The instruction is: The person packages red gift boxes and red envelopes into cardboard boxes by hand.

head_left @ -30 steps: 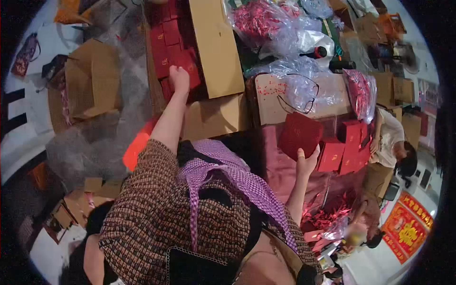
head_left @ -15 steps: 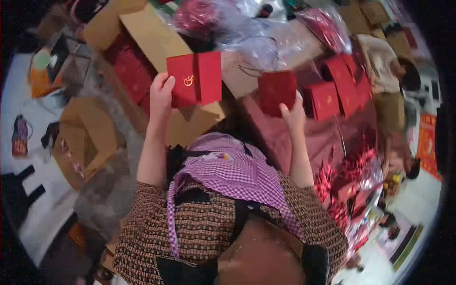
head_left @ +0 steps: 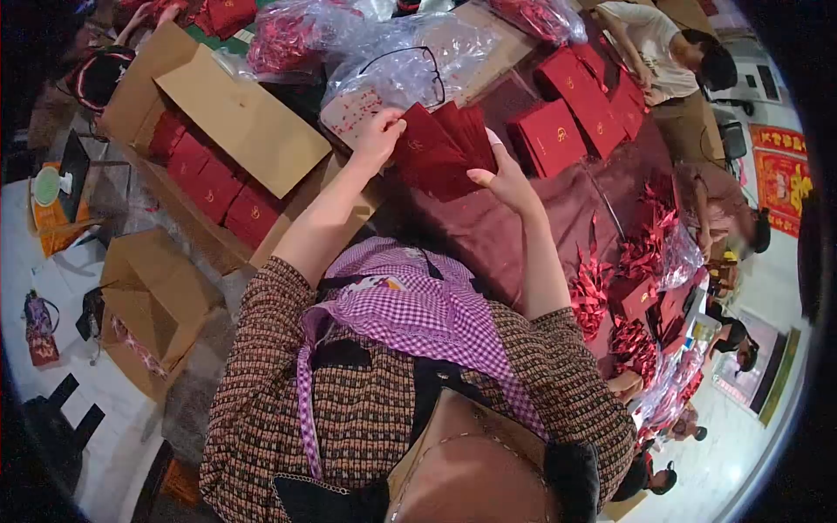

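Observation:
In front of me is a fanned stack of flat red cards [head_left: 445, 152] with a small gold emblem on the front one. My left hand [head_left: 379, 141] pinches the upper left edge of that front card. On the other side, my right hand [head_left: 510, 181] grips the stack, its thumb in front and the remaining fingers mostly hidden behind. Stacked red pieces with gold emblems [head_left: 551, 138] lie on the dark red cloth [head_left: 488, 227] to the right of my hands. More red packs [head_left: 205, 179] fill a cardboard box [head_left: 253, 122] at the left.
Clear plastic bags [head_left: 397, 65] and a pair of glasses [head_left: 438, 80] lie beyond my hands. Shredded red decorations [head_left: 593, 288] cover the right side. An opened cardboard box [head_left: 148, 305] stands on the left floor. Other people sit along the right; one wears a white shirt [head_left: 658, 52].
My left hand has moved right, and the red piece it held now meets the stack in my right hand. My right hand has shifted left; the stack is fanned out.

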Action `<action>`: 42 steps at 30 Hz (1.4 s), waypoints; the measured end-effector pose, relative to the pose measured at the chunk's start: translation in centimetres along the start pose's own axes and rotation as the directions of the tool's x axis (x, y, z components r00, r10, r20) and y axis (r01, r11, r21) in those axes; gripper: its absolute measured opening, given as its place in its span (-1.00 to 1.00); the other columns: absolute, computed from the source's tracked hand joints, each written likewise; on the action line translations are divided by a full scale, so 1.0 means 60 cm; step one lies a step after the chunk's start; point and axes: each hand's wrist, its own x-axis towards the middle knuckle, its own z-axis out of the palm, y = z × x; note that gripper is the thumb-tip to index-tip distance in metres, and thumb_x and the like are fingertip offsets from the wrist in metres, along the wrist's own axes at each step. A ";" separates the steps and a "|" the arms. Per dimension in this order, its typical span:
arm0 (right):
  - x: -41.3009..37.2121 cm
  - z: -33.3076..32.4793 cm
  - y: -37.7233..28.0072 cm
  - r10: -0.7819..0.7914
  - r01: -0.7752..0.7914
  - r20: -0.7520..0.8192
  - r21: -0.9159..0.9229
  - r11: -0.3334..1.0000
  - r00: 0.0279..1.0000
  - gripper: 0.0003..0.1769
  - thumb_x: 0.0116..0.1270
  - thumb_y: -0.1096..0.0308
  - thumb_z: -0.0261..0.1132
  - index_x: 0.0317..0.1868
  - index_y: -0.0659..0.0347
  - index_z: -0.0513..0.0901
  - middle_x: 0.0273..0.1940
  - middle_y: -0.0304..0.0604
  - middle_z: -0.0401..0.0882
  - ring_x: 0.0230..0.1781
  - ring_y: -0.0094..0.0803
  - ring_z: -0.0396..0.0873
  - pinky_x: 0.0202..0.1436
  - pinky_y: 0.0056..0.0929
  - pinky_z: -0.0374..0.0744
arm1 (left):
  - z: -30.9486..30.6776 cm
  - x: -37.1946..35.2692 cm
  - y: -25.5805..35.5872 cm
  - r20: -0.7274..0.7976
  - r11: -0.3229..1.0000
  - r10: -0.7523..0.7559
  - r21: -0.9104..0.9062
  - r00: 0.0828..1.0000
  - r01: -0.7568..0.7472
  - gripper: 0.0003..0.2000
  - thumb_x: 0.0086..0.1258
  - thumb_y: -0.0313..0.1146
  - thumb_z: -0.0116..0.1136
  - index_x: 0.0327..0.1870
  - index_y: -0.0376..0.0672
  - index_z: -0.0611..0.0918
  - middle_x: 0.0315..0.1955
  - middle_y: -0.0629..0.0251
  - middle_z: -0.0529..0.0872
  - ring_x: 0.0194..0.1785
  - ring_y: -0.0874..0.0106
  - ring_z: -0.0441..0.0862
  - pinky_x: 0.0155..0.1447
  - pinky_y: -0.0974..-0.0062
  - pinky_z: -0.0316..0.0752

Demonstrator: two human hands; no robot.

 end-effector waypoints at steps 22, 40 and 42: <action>-0.015 -0.025 -0.018 -0.016 0.021 -0.171 0.028 0.999 0.985 -0.28 0.25 0.50 0.26 0.40 0.28 0.17 0.27 -0.10 0.36 0.28 -0.38 0.31 0.35 -0.47 0.22 | 0.046 -0.051 -0.007 -0.220 0.859 0.503 0.236 0.836 -0.454 -0.84 0.16 -0.60 0.20 -0.25 -0.26 0.55 -0.22 0.15 0.61 -0.12 0.18 0.58 -0.03 0.41 0.49; 0.001 0.080 -0.082 0.008 -0.112 -0.160 -0.651 0.751 0.987 -0.27 0.13 0.20 0.38 0.22 0.34 0.27 -0.02 0.21 0.54 0.01 0.08 0.53 0.02 -0.13 0.51 | 0.095 -0.042 -0.035 -0.253 0.854 0.506 0.285 0.825 -0.436 -0.80 0.22 -0.52 0.17 -0.12 -0.26 0.57 -0.03 0.04 0.59 0.07 0.09 0.52 0.18 0.29 0.43; 0.001 0.084 -0.085 0.100 -0.206 -0.195 -0.659 0.723 0.976 -0.28 0.13 0.21 0.37 0.22 0.34 0.27 -0.01 0.22 0.54 0.00 0.09 0.54 0.02 -0.13 0.51 | 0.066 -0.054 -0.016 -0.240 0.841 0.515 0.326 0.823 -0.431 -0.78 0.23 -0.52 0.16 -0.09 -0.25 0.56 -0.05 0.04 0.59 0.07 0.09 0.52 0.18 0.28 0.43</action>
